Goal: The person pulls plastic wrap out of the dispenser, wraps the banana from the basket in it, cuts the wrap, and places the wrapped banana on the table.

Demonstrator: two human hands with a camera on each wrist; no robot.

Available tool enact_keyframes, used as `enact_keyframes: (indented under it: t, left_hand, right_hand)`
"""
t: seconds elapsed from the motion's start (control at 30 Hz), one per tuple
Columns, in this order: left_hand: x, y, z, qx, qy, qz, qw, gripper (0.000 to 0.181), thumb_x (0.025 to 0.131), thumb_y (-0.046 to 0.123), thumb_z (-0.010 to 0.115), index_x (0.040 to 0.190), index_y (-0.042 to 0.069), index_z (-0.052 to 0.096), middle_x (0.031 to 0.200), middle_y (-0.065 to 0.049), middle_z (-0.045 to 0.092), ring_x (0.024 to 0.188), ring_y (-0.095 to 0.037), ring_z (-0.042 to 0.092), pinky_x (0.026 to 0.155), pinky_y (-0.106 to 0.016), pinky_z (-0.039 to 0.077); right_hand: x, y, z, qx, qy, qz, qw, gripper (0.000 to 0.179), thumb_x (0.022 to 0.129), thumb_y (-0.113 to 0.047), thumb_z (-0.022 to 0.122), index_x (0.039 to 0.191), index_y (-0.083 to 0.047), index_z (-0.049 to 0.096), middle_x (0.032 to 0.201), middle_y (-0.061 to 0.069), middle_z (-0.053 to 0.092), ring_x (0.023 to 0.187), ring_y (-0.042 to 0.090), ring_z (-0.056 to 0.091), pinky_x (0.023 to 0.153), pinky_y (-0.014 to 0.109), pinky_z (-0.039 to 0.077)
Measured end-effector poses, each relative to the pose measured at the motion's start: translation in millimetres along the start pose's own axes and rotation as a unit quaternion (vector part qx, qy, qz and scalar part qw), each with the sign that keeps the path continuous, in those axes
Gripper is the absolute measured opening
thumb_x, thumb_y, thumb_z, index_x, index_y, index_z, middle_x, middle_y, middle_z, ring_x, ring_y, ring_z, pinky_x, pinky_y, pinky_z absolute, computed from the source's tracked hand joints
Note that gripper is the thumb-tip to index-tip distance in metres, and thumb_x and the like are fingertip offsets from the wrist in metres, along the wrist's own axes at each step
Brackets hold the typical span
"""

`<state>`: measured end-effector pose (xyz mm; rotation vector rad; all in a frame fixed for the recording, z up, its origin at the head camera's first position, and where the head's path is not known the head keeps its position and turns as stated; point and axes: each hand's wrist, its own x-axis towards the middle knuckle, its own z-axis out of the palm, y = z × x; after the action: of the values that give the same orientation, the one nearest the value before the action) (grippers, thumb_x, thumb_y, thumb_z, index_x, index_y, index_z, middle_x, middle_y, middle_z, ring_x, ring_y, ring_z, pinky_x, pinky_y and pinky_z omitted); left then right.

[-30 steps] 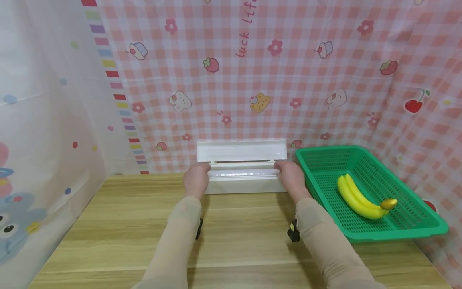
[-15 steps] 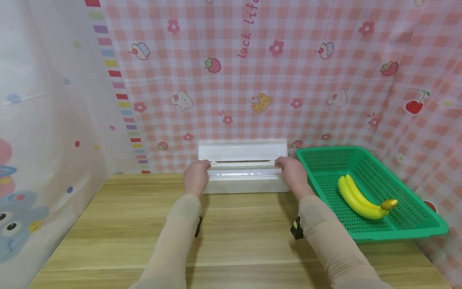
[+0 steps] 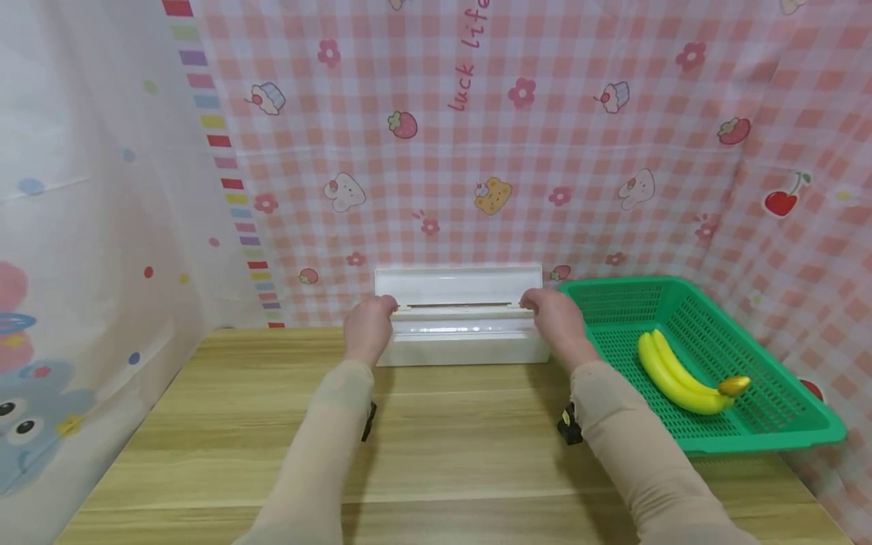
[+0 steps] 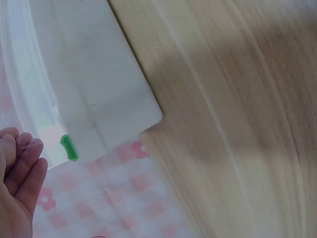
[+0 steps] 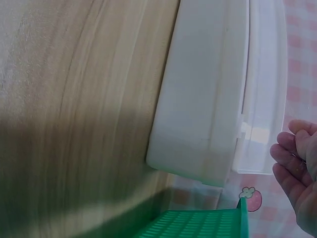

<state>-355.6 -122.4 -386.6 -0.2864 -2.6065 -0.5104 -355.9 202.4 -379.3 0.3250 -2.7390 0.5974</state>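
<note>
A long white cling film dispenser (image 3: pixel 463 351) stands at the back of the table, its lid (image 3: pixel 456 284) raised. Shiny clear film (image 3: pixel 463 325) shows in its opening. At the dispenser's left end, my left hand (image 3: pixel 368 329) pinches clear film between thumb and fingers; a faint film edge (image 4: pixel 4 101) shows by the fingertips in the left wrist view. My right hand (image 3: pixel 559 322) pinches at the right end the same way, thumb against fingers (image 5: pixel 285 156). The film between the hands is nearly invisible. A small green piece (image 4: pixel 70 148) sits on the dispenser's left end.
A green plastic basket (image 3: pixel 756 440) holding yellow bananas (image 3: pixel 681 378) stands right of the dispenser, close to my right hand. Pink checked cloth (image 3: pixel 436 151) hangs behind the wooden table (image 3: pixel 450 454). A white patterned cloth (image 3: pixel 82 227) hangs at the left.
Both hands have risen slightly from the dispenser's opening and moved a little apart, still pinching. The dispenser, basket and bananas stay in place.
</note>
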Motion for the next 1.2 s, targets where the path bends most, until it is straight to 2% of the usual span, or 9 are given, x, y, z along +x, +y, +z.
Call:
enact_keyframes:
  t: [0.3, 0.57, 0.87, 1.1, 1.2]
  left_hand:
    - [2.7, 0.5, -10.7, -0.029, 0.005, 0.007, 0.9995, 0.029, 0.081, -0.013, 0.060, 0.096, 0.007, 0.074, 0.098, -0.011, 0.074, 0.090, -0.030, 0.068, 0.077, -0.044, 0.058]
    - [5.1, 1.9, -19.2, -0.046, -0.008, 0.011, 0.9988, 0.032, 0.080, -0.016, 0.058, 0.099, 0.005, 0.074, 0.102, -0.012, 0.074, 0.093, -0.029, 0.070, 0.083, -0.042, 0.057]
    - [9.0, 3.1, -25.8, -0.069, -0.008, 0.012, 0.9975, 0.029, 0.082, -0.015, 0.061, 0.102, 0.003, 0.072, 0.103, -0.014, 0.073, 0.095, -0.031, 0.068, 0.084, -0.043, 0.057]
    - [9.9, 4.8, -32.2, -0.068, -0.012, 0.017, 0.9975, 0.031, 0.082, -0.017, 0.062, 0.105, 0.002, 0.071, 0.104, -0.014, 0.072, 0.094, -0.030, 0.068, 0.083, -0.041, 0.058]
    - [9.8, 6.2, -35.4, -0.062, -0.003, 0.025, 0.9977, 0.031, 0.081, -0.017, 0.063, 0.104, 0.002, 0.071, 0.102, -0.014, 0.072, 0.093, -0.030, 0.067, 0.082, -0.040, 0.058]
  right_hand:
    - [1.6, -5, -11, -0.015, 0.004, -0.020, 0.9997, 0.020, 0.099, 0.001, 0.054, 0.106, -0.006, 0.072, 0.106, 0.012, 0.072, 0.095, 0.032, 0.066, 0.082, 0.049, 0.055]
    - [3.4, -6, -16, -0.019, 0.033, -0.038, 0.9986, 0.017, 0.098, -0.001, 0.056, 0.102, -0.006, 0.072, 0.104, 0.012, 0.073, 0.096, 0.033, 0.067, 0.084, 0.050, 0.054]
    - [2.6, -8, -24, -0.015, 0.050, -0.054, 0.9971, 0.015, 0.098, -0.002, 0.057, 0.100, -0.004, 0.072, 0.103, 0.013, 0.072, 0.096, 0.035, 0.067, 0.083, 0.051, 0.054]
    - [3.4, -9, -30, -0.009, 0.057, -0.069, 0.9960, 0.017, 0.098, -0.001, 0.056, 0.101, -0.004, 0.072, 0.103, 0.014, 0.072, 0.096, 0.035, 0.067, 0.082, 0.050, 0.055]
    - [4.3, -10, -33, -0.010, 0.057, -0.070, 0.9959, 0.016, 0.098, -0.001, 0.056, 0.102, -0.003, 0.072, 0.103, 0.014, 0.072, 0.097, 0.034, 0.066, 0.083, 0.051, 0.055]
